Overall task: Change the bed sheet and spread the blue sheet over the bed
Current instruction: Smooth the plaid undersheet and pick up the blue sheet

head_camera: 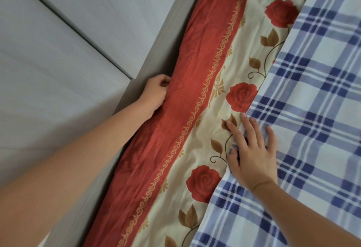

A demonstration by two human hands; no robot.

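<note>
A blue and white checked sheet point(304, 114) covers the right part of the bed. Beside it lies a floral sheet point(197, 135) with red roses on cream and a wide red border along the bed's left side. My left hand point(156, 92) is at the red border's outer edge, by the bed frame, with its fingers curled into the cloth. My right hand point(252, 153) lies flat with spread fingers on the edge of the blue sheet, where it meets the floral one.
A grey bed frame rail point(154, 38) runs diagonally along the left of the mattress. Beyond it are pale grey floor tiles point(58, 51) with a dark joint line.
</note>
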